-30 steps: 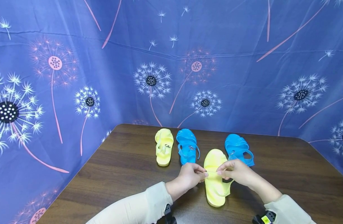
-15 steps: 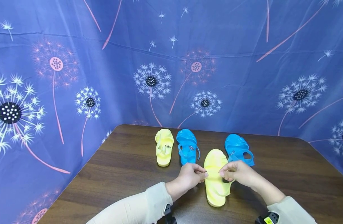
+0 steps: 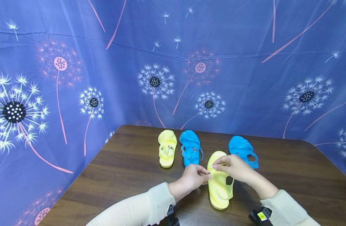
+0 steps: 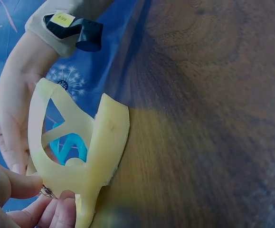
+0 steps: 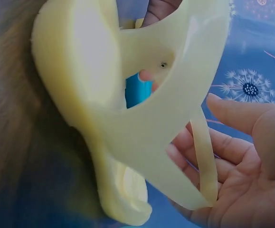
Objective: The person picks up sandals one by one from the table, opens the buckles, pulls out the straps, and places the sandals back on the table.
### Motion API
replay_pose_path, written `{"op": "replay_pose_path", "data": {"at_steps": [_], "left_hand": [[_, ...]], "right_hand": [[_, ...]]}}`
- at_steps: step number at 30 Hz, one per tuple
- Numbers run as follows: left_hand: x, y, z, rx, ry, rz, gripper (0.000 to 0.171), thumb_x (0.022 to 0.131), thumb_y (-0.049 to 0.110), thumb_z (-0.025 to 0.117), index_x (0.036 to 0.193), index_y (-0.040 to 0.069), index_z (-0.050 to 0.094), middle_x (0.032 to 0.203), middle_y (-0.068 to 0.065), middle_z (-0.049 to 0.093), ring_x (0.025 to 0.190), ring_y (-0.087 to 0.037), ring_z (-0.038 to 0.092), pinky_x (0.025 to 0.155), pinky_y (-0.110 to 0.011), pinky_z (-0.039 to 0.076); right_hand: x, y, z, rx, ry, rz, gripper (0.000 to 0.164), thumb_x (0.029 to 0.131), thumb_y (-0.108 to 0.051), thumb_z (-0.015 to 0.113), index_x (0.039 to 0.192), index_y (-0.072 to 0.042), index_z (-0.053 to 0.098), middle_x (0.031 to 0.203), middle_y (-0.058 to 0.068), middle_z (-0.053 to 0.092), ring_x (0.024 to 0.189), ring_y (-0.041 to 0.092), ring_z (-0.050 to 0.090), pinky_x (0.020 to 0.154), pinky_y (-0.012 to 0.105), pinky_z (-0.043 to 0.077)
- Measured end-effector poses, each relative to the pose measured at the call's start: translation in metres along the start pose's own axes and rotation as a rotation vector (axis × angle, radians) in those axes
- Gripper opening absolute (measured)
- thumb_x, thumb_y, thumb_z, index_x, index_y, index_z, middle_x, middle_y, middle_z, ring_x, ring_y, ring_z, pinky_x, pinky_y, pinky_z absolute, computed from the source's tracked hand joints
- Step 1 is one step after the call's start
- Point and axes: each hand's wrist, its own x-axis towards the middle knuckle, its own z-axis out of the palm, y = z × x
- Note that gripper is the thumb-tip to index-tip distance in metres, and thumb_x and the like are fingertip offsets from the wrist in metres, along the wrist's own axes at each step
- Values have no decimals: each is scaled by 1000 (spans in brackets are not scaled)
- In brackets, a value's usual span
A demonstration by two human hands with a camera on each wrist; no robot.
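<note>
1. Fingers (image 4: pixel 67 209) of the left hand (image 3: pixel 191 178): thumb and fingers pinch a small metal buckle (image 4: pixel 47 191) at the left side of the near yellow sandal (image 3: pixel 218 192).
2. Right hand (image 3: pixel 237 168): above the same sandal, thumb and fingers pinching the narrow strap (image 5: pixel 205 159); exact contact at the fingertips is partly hidden. Its fingers lie just beside the left hand's.
3. Near yellow sandal: on the brown table (image 3: pixel 119 175), between the two hands, long axis pointing away from the person. Side opening in its upper visible below the right hand.
4. Right blue sandal (image 3: pixel 240 146): on the table, just beyond the right hand, its lower part partly covered by that hand.
5. Left blue sandal (image 3: pixel 190 146): beyond the left hand, heel end partly hidden behind it.
6. Far yellow sandal (image 3: pixel 166 150): just beside the left blue one, on its left.
7. Blue cloth (image 3: pixel 119 59) with dandelion print behind the table. Pale sleeves (image 3: pixel 142 202) and black wrist devices (image 3: pixel 261 216) on both arms.
</note>
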Motion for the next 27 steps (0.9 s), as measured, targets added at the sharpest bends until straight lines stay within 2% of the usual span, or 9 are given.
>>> {"op": "replay_pose_path", "data": {"at_steps": [3,7,10,16,19,23,27], "left_hand": [[0,-1,1,0,-8,3,8,86,9,72,88,1,71,70,-3,67,62,-14,64,54,-23,51],[1,-1,2,-5,-1,12,7,85,8,73,86,1,71,69,-2,67,61,-13,63,52,-22,51],[1,0,1,-13,4,20,7,85,7,73,85,0,71,68,-2,66,60,-13,63,53,-22,51],[1,0,0,-10,5,24,8,85,7,73,85,0,71,67,-2,66,60,-13,62,51,-23,51],[1,-1,-1,-11,7,24,8,85,8,73,85,0,71,68,-2,66,60,-12,63,51,-23,51],[2,-2,-1,-18,5,12,7,86,8,73,85,1,72,68,-2,66,61,-12,63,52,-22,50],[2,-4,-1,-9,5,-10,7,86,9,73,84,2,72,67,-1,66,61,-11,63,52,-22,50]], "right_hand": [[4,-3,1,-21,-5,-39,29,93,-29,65,108,-6,71,106,5,71,103,29,65,81,44,55],[8,-6,1,-7,-34,-74,26,94,-28,64,105,-6,70,99,3,69,92,22,64,75,38,54],[10,-7,1,20,-54,-82,23,94,-28,63,100,-7,68,92,4,67,84,20,61,69,34,50],[10,-10,2,25,-79,-93,18,95,-28,63,95,-11,65,89,3,66,85,18,62,70,34,48],[9,-10,3,28,-97,-96,17,95,-27,63,94,-10,65,85,3,65,81,19,61,68,31,47],[9,-10,4,26,-125,-97,17,95,-26,62,93,-10,66,79,5,63,74,20,57,64,28,44],[8,-7,6,30,-136,-117,16,95,-25,62,93,-9,66,77,5,65,73,18,59,64,26,46]]}}
